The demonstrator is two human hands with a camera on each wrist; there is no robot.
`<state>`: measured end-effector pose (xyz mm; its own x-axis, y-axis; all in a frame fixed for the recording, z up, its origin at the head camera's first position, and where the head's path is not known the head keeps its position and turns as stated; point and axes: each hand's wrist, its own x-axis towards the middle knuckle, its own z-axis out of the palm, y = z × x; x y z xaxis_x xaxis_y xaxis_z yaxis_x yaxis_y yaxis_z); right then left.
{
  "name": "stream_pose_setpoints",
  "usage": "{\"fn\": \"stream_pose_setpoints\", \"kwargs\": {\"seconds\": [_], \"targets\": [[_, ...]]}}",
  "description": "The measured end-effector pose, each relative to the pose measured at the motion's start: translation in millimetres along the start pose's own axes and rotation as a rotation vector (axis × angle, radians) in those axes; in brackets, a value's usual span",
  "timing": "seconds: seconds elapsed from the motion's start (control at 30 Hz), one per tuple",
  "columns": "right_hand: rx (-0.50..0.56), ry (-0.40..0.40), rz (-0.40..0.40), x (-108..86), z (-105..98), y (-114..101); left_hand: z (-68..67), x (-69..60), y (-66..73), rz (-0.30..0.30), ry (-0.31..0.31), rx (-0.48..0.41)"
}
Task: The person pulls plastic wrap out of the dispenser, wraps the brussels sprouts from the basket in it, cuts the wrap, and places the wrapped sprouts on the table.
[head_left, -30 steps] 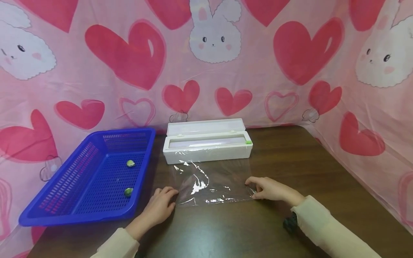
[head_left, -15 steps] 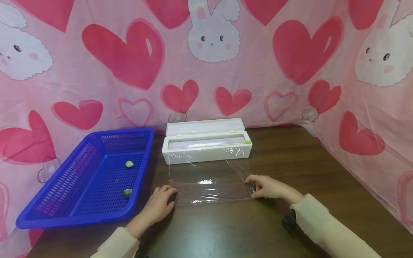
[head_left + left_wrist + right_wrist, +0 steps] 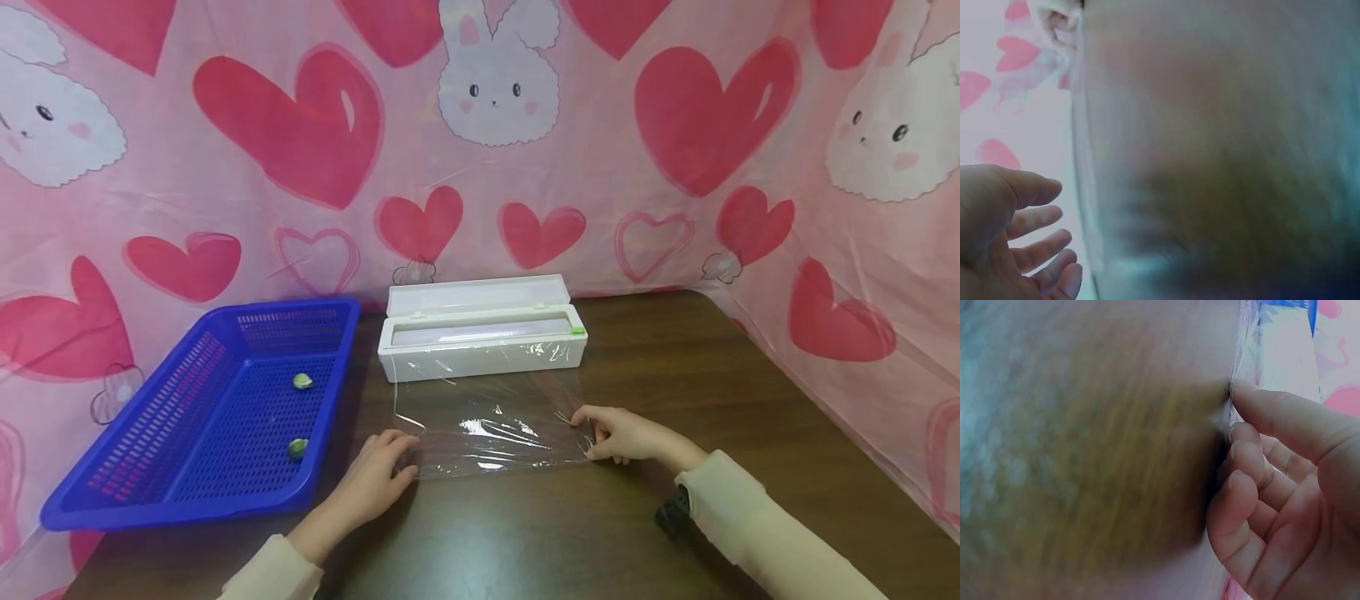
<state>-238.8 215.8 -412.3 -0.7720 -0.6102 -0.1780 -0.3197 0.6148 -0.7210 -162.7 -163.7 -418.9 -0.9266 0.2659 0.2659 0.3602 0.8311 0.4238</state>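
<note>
A sheet of clear plastic wrap (image 3: 495,429) stretches out from the front of a white wrap dispenser box (image 3: 483,358), whose lid stands raised. My right hand (image 3: 633,435) holds the sheet's right near corner, where creases gather; the right wrist view shows the thumb tip on the film edge and the fingers (image 3: 1244,481) curled. At the left near corner is my left hand (image 3: 375,479), fingertips touching or just beside the film. In the left wrist view its thumb and fingers (image 3: 1044,250) are spread apart with nothing gripped between them.
A blue plastic basket (image 3: 341,400) stands on the left of the brown wooden table (image 3: 675,350). Inside lie two small green Brussels sprouts (image 3: 302,381). A green slider (image 3: 577,331) sits at the box's right end. A pink heart-print curtain (image 3: 300,125) hangs behind.
My left hand has shifted slightly right, toward the film. The sheet's folds and glare have changed as it lies more smoothly. My right hand stays almost in place at its corner.
</note>
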Motion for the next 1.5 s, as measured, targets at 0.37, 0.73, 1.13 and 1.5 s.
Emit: {"fn": "stream_pose_setpoints", "kwargs": {"seconds": [0.37, 0.73, 1.13, 1.5], "targets": [[0.005, -0.013, -0.01, -0.1, 0, 0, -37.1, -4.6, 36.9, 0.223, -0.019, -0.132], [0.002, -0.008, -0.01, -1.1, -1, 0, -105.2, 3.1, 45.8, 0.119, -0.094, -0.419], [0.013, -0.014, -0.03, -2.4, 0, 1, -167.5, 20.3, 2.3, -0.045, -0.021, -0.374], [0.016, -0.012, -0.029, -2.3, 0, 0, -194.2, 34.9, -45.6, 0.063, 0.132, -0.484]]}}
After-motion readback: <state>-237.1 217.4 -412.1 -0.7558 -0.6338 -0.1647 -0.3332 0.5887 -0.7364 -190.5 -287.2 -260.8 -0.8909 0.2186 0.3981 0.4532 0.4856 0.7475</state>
